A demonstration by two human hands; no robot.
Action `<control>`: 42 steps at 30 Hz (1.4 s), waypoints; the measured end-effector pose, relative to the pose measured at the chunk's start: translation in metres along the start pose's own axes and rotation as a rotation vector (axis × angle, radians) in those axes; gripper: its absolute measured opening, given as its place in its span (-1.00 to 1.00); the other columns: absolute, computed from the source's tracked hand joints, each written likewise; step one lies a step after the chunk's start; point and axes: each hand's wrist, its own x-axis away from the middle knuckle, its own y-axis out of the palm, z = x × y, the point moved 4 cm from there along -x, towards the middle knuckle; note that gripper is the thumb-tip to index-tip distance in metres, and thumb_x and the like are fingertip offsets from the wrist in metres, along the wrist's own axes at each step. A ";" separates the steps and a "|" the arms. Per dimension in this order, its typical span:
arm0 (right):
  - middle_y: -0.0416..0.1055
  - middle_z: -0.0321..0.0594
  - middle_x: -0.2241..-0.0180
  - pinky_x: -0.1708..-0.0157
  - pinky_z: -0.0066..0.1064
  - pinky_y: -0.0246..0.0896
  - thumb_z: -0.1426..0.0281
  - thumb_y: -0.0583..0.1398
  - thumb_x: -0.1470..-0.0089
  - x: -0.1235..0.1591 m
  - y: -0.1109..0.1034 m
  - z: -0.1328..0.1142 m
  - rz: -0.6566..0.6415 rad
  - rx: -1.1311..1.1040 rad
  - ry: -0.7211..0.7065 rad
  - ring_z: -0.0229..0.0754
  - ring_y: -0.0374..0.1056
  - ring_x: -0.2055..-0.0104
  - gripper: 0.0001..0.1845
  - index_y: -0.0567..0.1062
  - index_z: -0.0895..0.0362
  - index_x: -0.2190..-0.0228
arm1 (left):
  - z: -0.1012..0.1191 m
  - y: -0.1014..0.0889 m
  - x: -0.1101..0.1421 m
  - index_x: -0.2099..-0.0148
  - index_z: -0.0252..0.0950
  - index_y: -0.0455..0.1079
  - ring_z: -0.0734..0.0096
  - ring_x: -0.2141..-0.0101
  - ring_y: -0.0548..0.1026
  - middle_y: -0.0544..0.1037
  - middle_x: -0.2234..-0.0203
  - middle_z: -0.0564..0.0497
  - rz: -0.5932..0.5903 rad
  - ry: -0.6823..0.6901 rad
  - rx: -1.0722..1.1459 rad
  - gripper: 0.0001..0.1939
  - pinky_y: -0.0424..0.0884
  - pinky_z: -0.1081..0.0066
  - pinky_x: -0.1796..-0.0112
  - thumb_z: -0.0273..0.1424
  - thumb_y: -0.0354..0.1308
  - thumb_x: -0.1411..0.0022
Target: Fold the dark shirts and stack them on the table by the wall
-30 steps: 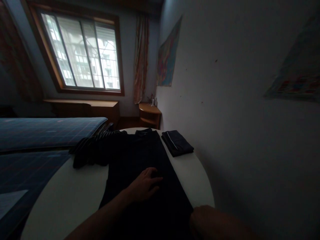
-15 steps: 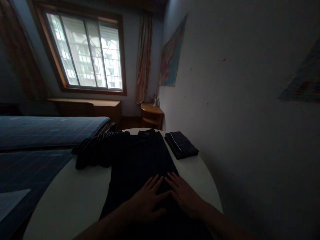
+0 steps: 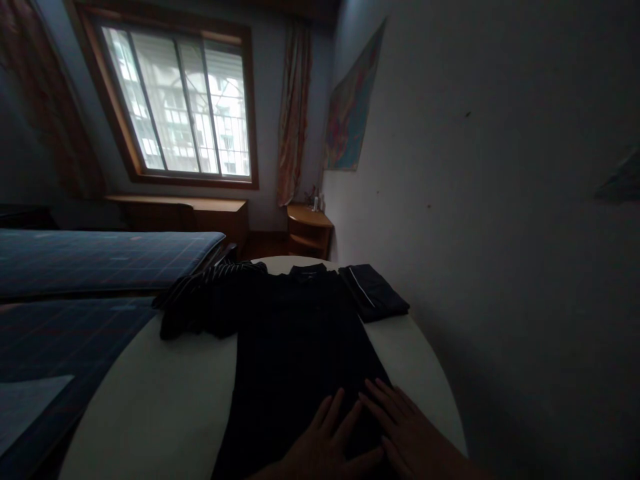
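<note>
A dark short-sleeved shirt (image 3: 300, 333) lies spread on a round white table (image 3: 145, 400), its collar at the far side. My left hand (image 3: 327, 437) rests with spread fingers on the lower part of the shirt. Beside it, my right hand (image 3: 400, 420) lies flat near the shirt's right edge, fingers stretched forward. Neither hand grips the cloth. The shirt's near end is hidden by my hands and the dark.
A folded dark garment with a white line (image 3: 375, 292) sits at the table's far right. Dark striped cloth (image 3: 200, 297) is bunched at the far left. A blue plaid mattress (image 3: 100, 260) stands left of the table, a wall (image 3: 525, 267) at the right.
Both hands have slid toward the near side of the shirt, staying flat. The shirt's far right part now reaches the folded garment. The view has shifted slightly.
</note>
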 end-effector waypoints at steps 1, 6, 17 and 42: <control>-0.01 -0.22 -0.37 -0.33 0.07 -0.12 0.28 0.03 -0.27 0.002 -0.002 0.000 0.011 0.019 -0.009 0.06 -0.08 -0.39 -0.40 0.13 -0.08 -0.31 | 0.003 -0.004 0.000 -0.42 0.16 -0.14 -0.31 -0.31 -0.05 -0.19 -0.40 -0.13 -0.011 0.007 0.028 -0.41 0.18 -0.26 -0.14 -0.14 -0.04 -0.44; 0.45 -0.10 -0.06 -0.13 0.00 0.24 0.40 0.04 -0.23 -0.021 -0.028 -0.008 0.146 0.102 0.026 0.02 0.36 -0.10 -0.58 0.47 0.02 -0.07 | -0.014 -0.076 0.005 -0.38 -0.12 0.08 0.01 -0.32 0.08 0.14 -0.35 -0.14 0.014 -0.117 0.198 -0.39 0.22 0.00 -0.21 -0.16 0.08 -0.37; 0.13 0.02 -0.31 -0.33 -0.07 -0.08 0.25 -0.02 -0.28 -0.178 -0.045 -0.008 0.289 0.063 0.101 0.04 -0.02 -0.37 -0.41 0.27 0.29 -0.24 | -0.160 -0.108 0.065 -0.17 -0.31 0.41 -0.08 -0.28 0.16 0.22 -0.29 -0.23 0.583 -0.807 -0.374 -0.59 0.17 0.00 -0.21 -0.36 0.07 -0.31; 0.10 -0.15 -0.33 -0.34 -0.07 -0.26 0.08 -0.03 -0.32 -0.233 -0.020 -0.024 0.282 -0.054 0.086 -0.02 -0.07 -0.39 -0.42 0.30 0.07 -0.23 | -0.197 -0.155 0.138 -0.22 -0.38 0.22 -0.07 0.05 0.44 0.55 0.15 -0.17 0.866 -1.220 -0.443 -0.48 0.35 -0.01 0.03 -0.27 0.07 -0.27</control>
